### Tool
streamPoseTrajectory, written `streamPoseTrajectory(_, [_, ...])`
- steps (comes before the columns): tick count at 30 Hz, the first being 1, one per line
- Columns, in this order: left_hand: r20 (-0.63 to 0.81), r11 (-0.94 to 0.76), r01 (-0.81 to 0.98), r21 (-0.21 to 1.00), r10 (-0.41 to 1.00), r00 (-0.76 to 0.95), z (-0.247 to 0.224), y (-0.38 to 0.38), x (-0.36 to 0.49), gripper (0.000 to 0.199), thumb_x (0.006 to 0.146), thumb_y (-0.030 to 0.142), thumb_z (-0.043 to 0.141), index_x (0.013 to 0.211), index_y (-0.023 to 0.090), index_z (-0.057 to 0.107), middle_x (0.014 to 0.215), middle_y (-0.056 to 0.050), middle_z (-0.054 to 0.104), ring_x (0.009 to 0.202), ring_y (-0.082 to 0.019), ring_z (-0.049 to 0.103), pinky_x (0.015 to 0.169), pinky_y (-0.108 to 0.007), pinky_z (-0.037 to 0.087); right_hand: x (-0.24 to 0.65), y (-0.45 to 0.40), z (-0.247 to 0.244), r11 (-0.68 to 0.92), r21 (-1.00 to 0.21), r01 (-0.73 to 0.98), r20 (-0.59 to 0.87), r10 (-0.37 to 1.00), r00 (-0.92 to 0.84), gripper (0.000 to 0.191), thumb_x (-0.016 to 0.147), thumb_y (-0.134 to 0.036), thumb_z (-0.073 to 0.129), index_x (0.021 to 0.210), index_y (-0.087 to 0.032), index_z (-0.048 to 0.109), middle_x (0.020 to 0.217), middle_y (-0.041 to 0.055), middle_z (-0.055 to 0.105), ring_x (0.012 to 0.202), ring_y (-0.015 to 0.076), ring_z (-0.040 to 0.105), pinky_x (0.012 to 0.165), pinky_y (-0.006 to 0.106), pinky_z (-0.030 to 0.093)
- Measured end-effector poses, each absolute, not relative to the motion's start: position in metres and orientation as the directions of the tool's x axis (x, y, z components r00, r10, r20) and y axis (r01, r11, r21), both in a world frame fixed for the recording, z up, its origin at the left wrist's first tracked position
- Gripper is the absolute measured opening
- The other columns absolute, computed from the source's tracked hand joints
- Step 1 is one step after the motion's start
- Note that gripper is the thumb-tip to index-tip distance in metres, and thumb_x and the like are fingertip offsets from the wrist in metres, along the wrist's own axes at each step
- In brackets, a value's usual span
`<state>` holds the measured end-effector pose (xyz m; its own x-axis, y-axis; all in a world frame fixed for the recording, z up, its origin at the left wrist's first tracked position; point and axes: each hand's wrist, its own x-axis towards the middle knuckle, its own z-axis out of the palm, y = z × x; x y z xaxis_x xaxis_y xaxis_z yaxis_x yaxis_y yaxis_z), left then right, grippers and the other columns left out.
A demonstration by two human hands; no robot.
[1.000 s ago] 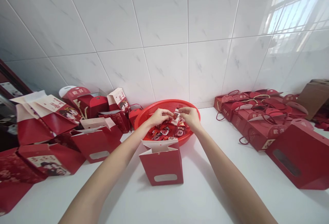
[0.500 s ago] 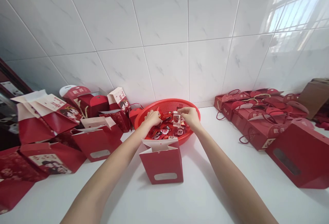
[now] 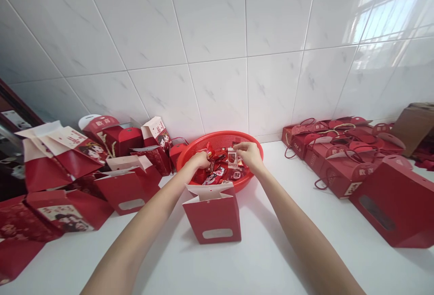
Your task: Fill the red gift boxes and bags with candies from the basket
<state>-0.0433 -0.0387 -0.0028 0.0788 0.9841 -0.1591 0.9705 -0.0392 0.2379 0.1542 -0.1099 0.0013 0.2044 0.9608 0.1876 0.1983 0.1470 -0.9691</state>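
Mid-frame, the red bag (image 3: 217, 219) stands unclosed, wrapped sweets (image 3: 217, 176) remain in the basket (image 3: 222, 139), right hand (image 3: 250, 154) pinching a packet (image 3: 233, 160), left hand (image 3: 200, 160) unclear.

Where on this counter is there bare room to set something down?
Between the left forearm and right forearm, on the near side of the open red bag; also between the right forearm and the red boxes at right. Crowded: the left, with red bags, and the basket, where left hand and right hand are among wrapped sweets.
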Motion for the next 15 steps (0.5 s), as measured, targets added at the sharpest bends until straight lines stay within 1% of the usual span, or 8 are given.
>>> streamPoseTrajectory(4, [-0.082,-0.096,0.941,0.324,0.988,0.129,-0.0036,-0.0387,-0.0432,0.011,0.056,0.009,0.064,0.055,0.019,0.061,0.061,-0.002,0.065,0.064,-0.019,0.062,0.053,-0.025,0.038,0.1544,-0.1081,0.0,0.137,-0.968,0.209,0.181,0.961,0.207,0.032,0.069,0.0,0.051,0.078,-0.018,0.076,0.093,0.0041,0.079,0.094,0.0188,0.072,0.077,0.025,0.055])
streamPoseTrajectory(8, [-0.013,-0.14,0.898,0.418,0.987,0.16,-0.0027,-0.04,-0.0415,0.016,0.058,0.01,0.059,0.046,0.019,0.055,0.05,0.0,0.057,0.056,-0.016,0.055,0.051,-0.025,0.034,0.1537,-0.1089,0.0002,0.135,-0.965,0.227,0.181,0.964,0.195,0.03,0.071,-0.001,0.052,0.079,-0.017,0.076,0.091,0.005,0.079,0.089,0.0189,0.073,0.074,0.025,0.055])
streamPoseTrajectory(10, [0.019,-0.159,0.87,0.468,0.985,0.17,-0.0022,-0.0409,-0.0402,0.018,0.059,0.01,0.057,0.044,0.019,0.055,0.048,0.0,0.056,0.053,-0.015,0.054,0.05,-0.025,0.034,0.1531,-0.1099,0.0008,0.135,-0.962,0.236,0.182,0.965,0.187,0.029,0.071,-0.001,0.053,0.077,-0.017,0.076,0.089,0.0058,0.079,0.088,0.0193,0.073,0.074,0.025,0.055])
streamPoseTrajectory(15, [0.109,-0.219,0.778,0.588,0.975,0.192,-0.0002,-0.0414,-0.0362,0.016,0.063,0.016,0.055,0.051,0.019,0.064,0.052,-0.001,0.063,0.056,-0.016,0.059,0.053,-0.023,0.041,0.1524,-0.1106,0.0004,0.16,-0.951,0.264,0.203,0.968,0.145,0.028,0.069,0.0,0.054,0.069,-0.018,0.075,0.083,0.0038,0.078,0.086,0.0187,0.073,0.076,0.025,0.055])
